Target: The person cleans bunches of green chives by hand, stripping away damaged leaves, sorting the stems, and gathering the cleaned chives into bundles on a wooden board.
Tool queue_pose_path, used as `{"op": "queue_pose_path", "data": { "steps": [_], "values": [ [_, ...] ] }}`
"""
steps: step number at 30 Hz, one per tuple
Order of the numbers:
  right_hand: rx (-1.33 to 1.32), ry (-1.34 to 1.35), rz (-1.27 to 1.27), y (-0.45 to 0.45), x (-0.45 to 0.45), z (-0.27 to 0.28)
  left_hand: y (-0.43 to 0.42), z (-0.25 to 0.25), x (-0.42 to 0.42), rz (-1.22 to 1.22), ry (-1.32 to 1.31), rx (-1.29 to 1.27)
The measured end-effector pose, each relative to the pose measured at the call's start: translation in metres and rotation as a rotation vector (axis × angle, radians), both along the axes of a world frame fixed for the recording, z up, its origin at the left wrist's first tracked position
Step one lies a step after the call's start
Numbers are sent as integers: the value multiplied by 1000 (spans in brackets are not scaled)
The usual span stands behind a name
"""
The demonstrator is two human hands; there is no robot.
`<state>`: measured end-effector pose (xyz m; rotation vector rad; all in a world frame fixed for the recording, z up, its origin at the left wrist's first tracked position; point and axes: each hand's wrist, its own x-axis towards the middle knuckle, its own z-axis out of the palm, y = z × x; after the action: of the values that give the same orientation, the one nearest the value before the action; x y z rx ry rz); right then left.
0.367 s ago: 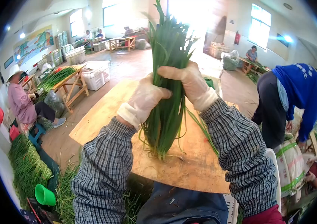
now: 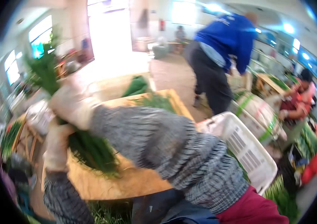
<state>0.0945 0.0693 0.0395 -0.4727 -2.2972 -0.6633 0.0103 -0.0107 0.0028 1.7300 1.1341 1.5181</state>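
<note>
A thick bunch of chives [image 2: 93, 153] hangs tilted over the wooden tabletop [image 2: 143, 183], its leaf tips to the upper left and its cut ends low, close to the board. My right hand [image 2: 72, 106], in a pale thin glove, is closed around the middle of the bunch. Just below it, my left hand [image 2: 57, 145], gloved the same way, is also closed on the bunch. Both hands are smeared by motion, and the fingers are partly hidden. More loose green leaves [image 2: 154, 102] lie on the far side of the board, behind my right sleeve.
At the right of the table stands a white plastic crate [image 2: 246, 149]. Beyond it are a white sack [image 2: 257, 115] with green bands and a bending person in blue [image 2: 225, 41]. Another person [image 2: 298, 99] sits at far right. Cut greens [image 2: 110, 211] lie below the table's front edge.
My view has swung to the right, so the table and hands now appear farther left. The bunch has gone from upright to tilted, still in both hands. The white crate has come into fuller view.
</note>
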Motion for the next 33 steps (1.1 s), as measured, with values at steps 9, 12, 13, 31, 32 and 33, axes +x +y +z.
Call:
{"op": "queue_pose_path", "data": {
  "steps": [9, 12, 13, 31, 32, 33],
  "values": [
    [-73, -29, -210, -9, -47, -4, 16, -40, -80, -83, 104, -97],
    [-63, 62, -215, -11, -43, -13, 4, -56, -76, 64, 161, 8],
    [-54, 86, -226, -12, -41, -14, 3, -67, -88, 194, 253, 130],
    [56, 259, -498, -45, -30, -31, -23, -47, -36, 31, 41, -50],
    [46, 234, -469, -45, -31, -29, -24, -48, -37, 16, 28, -56],
    [38, 208, -436, -44, -32, -27, -24, -51, -39, -6, 14, -60]
  ]
}}
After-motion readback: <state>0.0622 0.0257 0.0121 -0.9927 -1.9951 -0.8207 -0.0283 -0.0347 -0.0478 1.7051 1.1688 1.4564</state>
